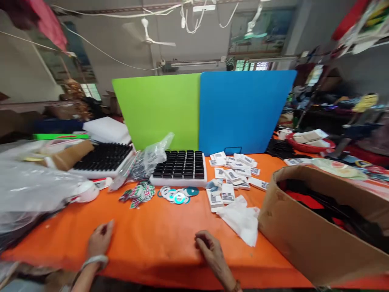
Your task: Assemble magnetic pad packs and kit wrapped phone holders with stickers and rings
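My left hand (101, 239) rests at the front left of the orange table (152, 227), fingers loosely bent with one stretched forward, and nothing shows in it. My right hand (210, 248) hovers over or rests on the table's front middle, half curled, with a gap between thumb and fingers and no object visible. Beyond the hands lie a pile of round white and teal discs (179, 197) and a heap of green and pink printed tags (140, 193). Behind them a white foam tray (179, 181) holds rows of black pieces (179, 164).
A cardboard box (291, 231) with black and red items stands at right. Small white boxes (241, 168) and crumpled white sheeting (241, 221) lie beside it. Clear plastic (36, 182) and a second black-filled tray (103, 158) are at left. Green (161, 109) and blue panels (243, 109) stand behind.
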Demonstrator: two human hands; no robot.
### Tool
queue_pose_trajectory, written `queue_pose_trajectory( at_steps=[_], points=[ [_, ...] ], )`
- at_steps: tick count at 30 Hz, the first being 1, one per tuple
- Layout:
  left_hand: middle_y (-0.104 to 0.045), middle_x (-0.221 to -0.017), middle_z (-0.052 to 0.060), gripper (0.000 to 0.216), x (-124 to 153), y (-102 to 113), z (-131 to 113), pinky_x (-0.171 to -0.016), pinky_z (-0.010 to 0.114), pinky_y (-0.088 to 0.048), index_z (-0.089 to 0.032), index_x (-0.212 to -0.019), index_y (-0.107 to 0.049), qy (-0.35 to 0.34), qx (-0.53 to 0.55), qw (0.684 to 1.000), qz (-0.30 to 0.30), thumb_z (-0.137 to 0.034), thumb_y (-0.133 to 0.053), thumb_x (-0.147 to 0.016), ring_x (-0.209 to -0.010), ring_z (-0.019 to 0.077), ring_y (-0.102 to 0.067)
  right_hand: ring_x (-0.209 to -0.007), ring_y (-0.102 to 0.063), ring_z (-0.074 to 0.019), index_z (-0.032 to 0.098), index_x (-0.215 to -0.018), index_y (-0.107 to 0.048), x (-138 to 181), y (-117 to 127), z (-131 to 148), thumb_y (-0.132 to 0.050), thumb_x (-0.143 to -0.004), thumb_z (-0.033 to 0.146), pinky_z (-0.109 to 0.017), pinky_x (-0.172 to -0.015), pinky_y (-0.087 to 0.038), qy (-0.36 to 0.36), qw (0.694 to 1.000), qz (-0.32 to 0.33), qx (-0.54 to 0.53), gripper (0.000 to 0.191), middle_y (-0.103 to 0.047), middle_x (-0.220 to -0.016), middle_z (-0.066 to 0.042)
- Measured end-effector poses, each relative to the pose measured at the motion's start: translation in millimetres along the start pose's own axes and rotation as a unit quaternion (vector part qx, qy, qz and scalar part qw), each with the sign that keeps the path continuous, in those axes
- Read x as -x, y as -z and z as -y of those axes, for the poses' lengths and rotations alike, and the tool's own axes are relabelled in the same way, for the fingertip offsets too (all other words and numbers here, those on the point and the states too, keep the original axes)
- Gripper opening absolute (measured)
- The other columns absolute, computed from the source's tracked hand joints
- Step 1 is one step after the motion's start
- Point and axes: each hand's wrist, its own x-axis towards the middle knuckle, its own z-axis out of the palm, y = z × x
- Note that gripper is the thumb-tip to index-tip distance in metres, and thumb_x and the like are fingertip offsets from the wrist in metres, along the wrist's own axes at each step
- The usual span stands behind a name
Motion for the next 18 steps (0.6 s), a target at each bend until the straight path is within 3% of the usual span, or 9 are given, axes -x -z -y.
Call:
queue_pose_trajectory(
  at_steps=[5, 12, 18],
  points=[
    [-0.066, -0.066, 0.008, 0.032, 5, -9, 18, -0.065, 0.034, -0.048, -0.023, -0.061, -0.053, -0.045, 0.066, 0.997, 0.006, -0.051, -0.043, -0.072, -0.067, 0.0243, -0.062, -0.069, -0.064, -0.0204, 0.017, -0.083, -0.064, 3, -2, 3, -0.066, -0.068, 0.063, -0.033, -0.067, -0.053, -0.026, 0.999, -0.023, 0.003, 0.048, -0.064, -0.076, -0.006],
    [-0.064, -0.067, 0.007, 0.035, 6, -18, 32, -0.067, 0.031, -0.045, -0.022, -0.065, -0.051, -0.063, 0.094, 0.994, 0.016, -0.052, -0.037, -0.078, -0.068, 0.0212, -0.059, -0.073, -0.067, -0.0235, 0.019, -0.079, -0.065, 5, -8, 23, -0.073, -0.055, 0.066, -0.037, -0.074, -0.055, -0.059, 0.997, -0.051, 0.018, 0.054, -0.067, -0.076, -0.006],
    [-0.060, -0.065, 0.006, 0.034, 9, -15, 28, -0.066, 0.030, -0.044, -0.022, -0.065, -0.050, -0.074, 0.103, 0.992, 0.020, -0.051, -0.038, -0.079, -0.066, 0.0208, -0.057, -0.068, -0.065, -0.0212, 0.018, -0.079, -0.064, 3, -10, 28, -0.071, -0.055, 0.067, -0.036, -0.071, -0.054, -0.082, 0.995, -0.042, 0.048, 0.055, -0.067, -0.074, -0.006]
  ],
)
